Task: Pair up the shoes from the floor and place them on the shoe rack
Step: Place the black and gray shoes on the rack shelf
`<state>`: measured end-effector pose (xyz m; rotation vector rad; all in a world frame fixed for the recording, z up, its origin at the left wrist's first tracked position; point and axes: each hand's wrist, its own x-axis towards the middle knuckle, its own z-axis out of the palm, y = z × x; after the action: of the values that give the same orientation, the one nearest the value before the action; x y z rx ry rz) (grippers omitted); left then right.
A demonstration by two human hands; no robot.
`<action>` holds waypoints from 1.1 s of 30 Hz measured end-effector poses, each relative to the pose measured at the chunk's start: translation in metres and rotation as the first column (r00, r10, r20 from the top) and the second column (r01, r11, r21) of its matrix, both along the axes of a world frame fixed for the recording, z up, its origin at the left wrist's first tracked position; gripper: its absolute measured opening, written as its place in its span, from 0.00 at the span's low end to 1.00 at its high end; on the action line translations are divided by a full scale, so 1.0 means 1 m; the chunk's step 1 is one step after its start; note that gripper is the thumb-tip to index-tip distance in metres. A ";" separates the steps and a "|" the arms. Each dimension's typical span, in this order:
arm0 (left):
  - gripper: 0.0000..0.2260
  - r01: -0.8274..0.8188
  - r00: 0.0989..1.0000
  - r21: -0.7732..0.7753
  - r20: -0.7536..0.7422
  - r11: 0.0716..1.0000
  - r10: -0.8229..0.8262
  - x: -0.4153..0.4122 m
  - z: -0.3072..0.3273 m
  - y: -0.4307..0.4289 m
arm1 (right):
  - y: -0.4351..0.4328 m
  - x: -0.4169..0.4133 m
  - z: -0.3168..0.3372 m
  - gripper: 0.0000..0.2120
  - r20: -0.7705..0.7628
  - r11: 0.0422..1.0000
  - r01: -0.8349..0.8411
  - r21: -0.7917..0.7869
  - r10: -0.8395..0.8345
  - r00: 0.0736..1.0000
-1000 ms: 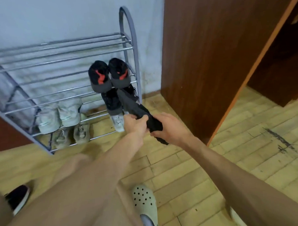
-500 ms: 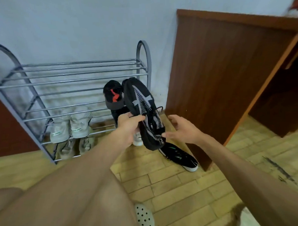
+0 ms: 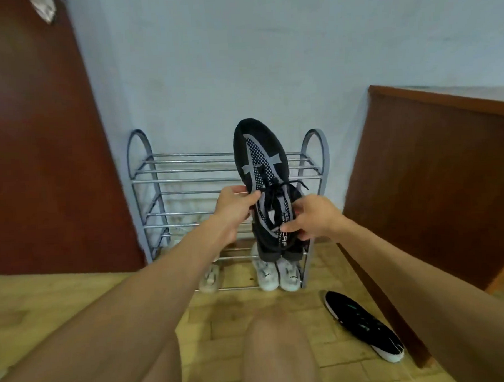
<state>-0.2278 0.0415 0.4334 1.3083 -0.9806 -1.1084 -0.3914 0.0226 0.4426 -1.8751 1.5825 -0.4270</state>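
We hold a black knit sneaker (image 3: 261, 173) toe-up before the shoe rack (image 3: 312, 147): grey stripes, white-dotted mesh, loose laces. Our left grip (image 3: 231, 212) pinches its side by the laces; our right grip (image 3: 315, 217) pinches the lettered strap, print partly unreadable. Heel merges with dark shapes behind. Its sole faces away. Another black shoe (image 3: 363, 327) lies on the floor.

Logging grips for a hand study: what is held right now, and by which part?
A black-and-grey mesh sneaker, toe up: the left hand pinches its side edge at midfoot, the right hand pinches the lettered tongue near the opening.
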 end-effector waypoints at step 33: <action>0.07 -0.550 0.834 0.771 0.484 0.320 0.266 0.454 -0.373 0.348 | 0.131 0.450 -0.314 0.24 -0.007 0.694 -0.288 0.660 0.389 0.921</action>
<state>0.2264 0.3894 0.0600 2.4984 -0.0560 -1.0469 0.0587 0.1540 0.1291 -1.5957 1.1964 0.4068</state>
